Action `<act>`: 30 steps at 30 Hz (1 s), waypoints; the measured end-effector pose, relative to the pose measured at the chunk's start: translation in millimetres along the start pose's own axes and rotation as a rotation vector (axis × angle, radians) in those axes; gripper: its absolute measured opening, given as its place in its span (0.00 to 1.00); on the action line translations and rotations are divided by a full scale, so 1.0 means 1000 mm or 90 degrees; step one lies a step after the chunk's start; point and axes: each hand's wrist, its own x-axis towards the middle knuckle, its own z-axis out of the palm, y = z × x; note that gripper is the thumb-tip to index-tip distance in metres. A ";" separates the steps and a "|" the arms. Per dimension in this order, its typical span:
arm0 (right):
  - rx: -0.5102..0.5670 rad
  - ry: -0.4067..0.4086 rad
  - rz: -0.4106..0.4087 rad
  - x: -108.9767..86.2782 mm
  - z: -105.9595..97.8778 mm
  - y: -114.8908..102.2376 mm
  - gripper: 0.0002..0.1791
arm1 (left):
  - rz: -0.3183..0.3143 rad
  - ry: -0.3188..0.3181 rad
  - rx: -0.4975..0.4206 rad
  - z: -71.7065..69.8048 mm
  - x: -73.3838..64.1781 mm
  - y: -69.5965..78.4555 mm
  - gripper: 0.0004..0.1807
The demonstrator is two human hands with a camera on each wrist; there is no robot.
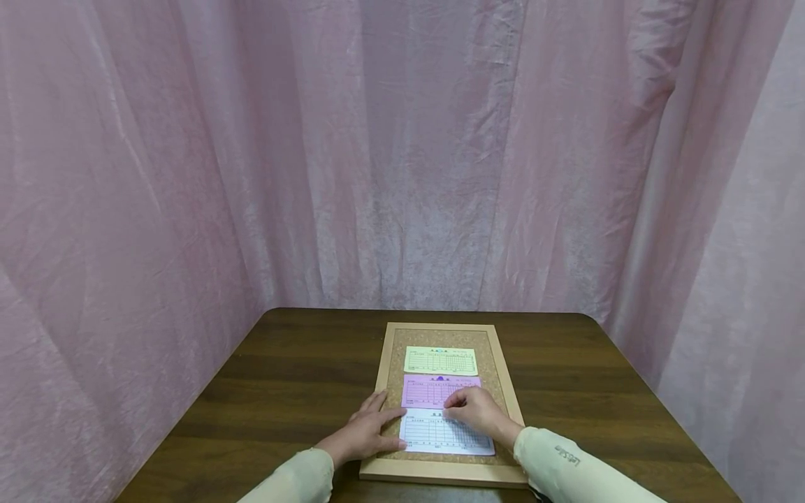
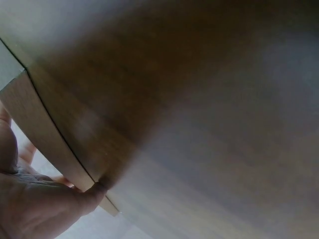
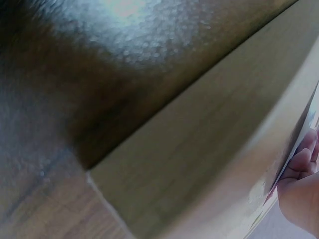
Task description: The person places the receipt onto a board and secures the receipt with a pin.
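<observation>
On the framed corkboard (image 1: 503, 391) lie a yellow form slip (image 1: 453, 363), a pink form slip (image 1: 418, 395) and a white form slip (image 1: 434, 436), one below another. A purple pushpin (image 1: 440, 378) shows at the pink slip's top edge, and a bluish spot marks the yellow slip's top. My left hand (image 1: 361, 433) rests over the board's left side with spread fingers, index finger and thumb at the white slip's left edge. My right hand (image 1: 481, 412) has its thumb and index finger drawn together at the white slip's top middle; I cannot tell what is between them.
The board lies on a dark brown wooden table (image 1: 283, 391), its lower end near the table's front edge. Pink curtains (image 1: 434, 175) hang behind the table and along both sides. In the right wrist view the board's thick wooden frame (image 3: 199, 129) stands above the tabletop.
</observation>
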 end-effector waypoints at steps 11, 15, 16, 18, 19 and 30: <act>-0.018 -0.012 -0.012 0.000 0.002 0.000 0.03 | 0.001 0.001 -0.008 0.001 0.001 -0.002 0.36; -0.016 -0.014 -0.007 -0.001 0.002 -0.001 0.03 | -0.004 -0.003 -0.015 0.001 0.001 -0.002 0.37; -0.014 -0.014 -0.006 -0.001 0.002 -0.001 0.03 | -0.005 -0.004 -0.016 0.001 0.001 -0.002 0.37; -0.009 -0.013 -0.002 -0.001 0.002 0.000 0.03 | -0.006 -0.005 -0.014 0.001 0.001 -0.001 0.37; -0.006 -0.012 0.002 -0.001 0.002 0.000 0.03 | -0.006 -0.005 -0.012 0.001 0.001 -0.001 0.37; -0.013 -0.012 0.012 -0.001 0.002 -0.001 0.03 | -0.007 -0.003 -0.007 0.002 0.001 -0.001 0.36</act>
